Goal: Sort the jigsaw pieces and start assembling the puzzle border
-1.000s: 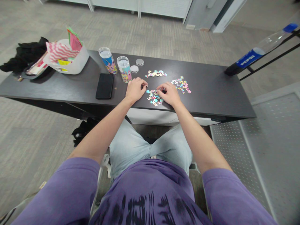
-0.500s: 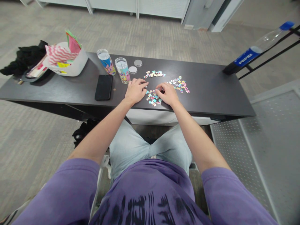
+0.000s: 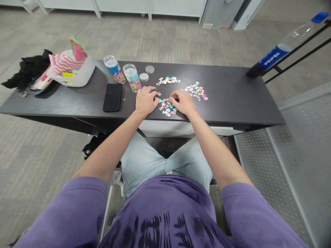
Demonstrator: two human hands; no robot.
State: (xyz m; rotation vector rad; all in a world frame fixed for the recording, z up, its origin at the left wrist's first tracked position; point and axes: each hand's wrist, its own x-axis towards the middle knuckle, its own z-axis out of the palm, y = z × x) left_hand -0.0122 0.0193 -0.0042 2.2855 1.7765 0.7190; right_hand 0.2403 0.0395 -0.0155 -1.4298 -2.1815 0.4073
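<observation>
Small colourful jigsaw puzzle pieces lie in three loose groups on the dark tabletop: a near pile (image 3: 167, 109), a far row (image 3: 168, 81) and a right-hand group (image 3: 197, 91). My left hand (image 3: 146, 100) rests palm down left of the near pile, its fingers apart. One loose puzzle piece (image 3: 159, 94) lies by its fingertips. Over the upper right edge of the near pile, my right hand (image 3: 183, 102) has thumb and forefinger curled together. Whatever sits at those fingertips is too small to make out.
Two clear cartoon-printed tubes (image 3: 132, 78) (image 3: 114, 70) and two round metal lids (image 3: 144, 77) (image 3: 149, 69) stand left of the pieces. A black phone (image 3: 112, 97), a white basket (image 3: 86, 70) and black cloth (image 3: 28, 69) lie farther left. A Pepsi bottle (image 3: 274, 57) stands at the right end.
The view has shifted slightly. Both hands stay in nearly the same places over the table, and the puzzle groups look unchanged.
</observation>
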